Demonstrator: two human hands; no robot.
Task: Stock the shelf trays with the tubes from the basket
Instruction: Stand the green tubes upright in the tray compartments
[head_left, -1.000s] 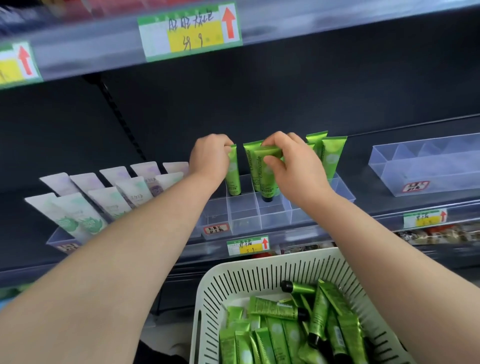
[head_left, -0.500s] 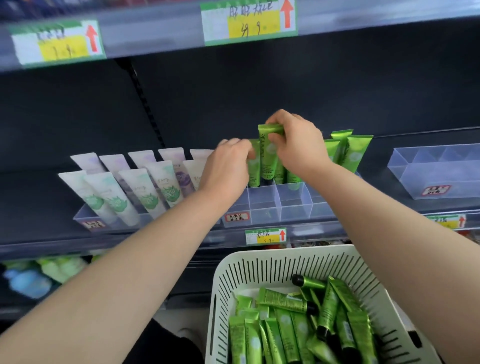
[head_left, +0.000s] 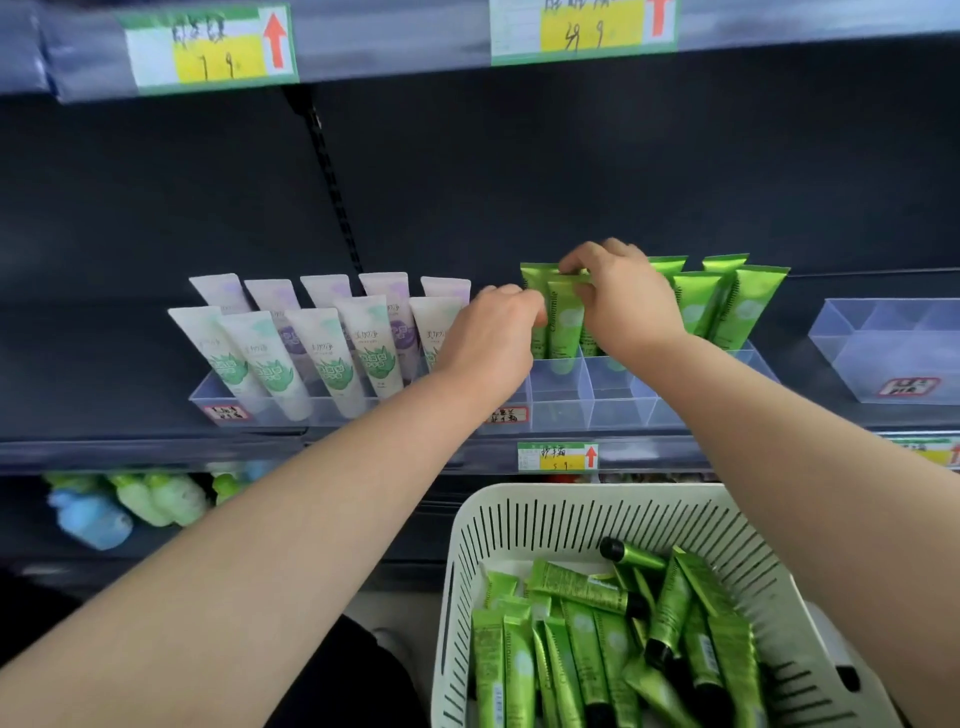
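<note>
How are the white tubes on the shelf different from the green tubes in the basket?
The white plastic tubes are pale with leaf or purple pictures; the shiny green tubes are bright green with black caps. The white tubes stand leaning in neat rows in a clear plastic tray; the green tubes lie jumbled in the white slotted basket. Both are squeeze tubes with flat crimped ends.

Green tube (head_left: 565, 325): "Chamomile". Upper price tag (head_left: 584, 31): "49 9", red arrow. Other labels illegible.
</note>
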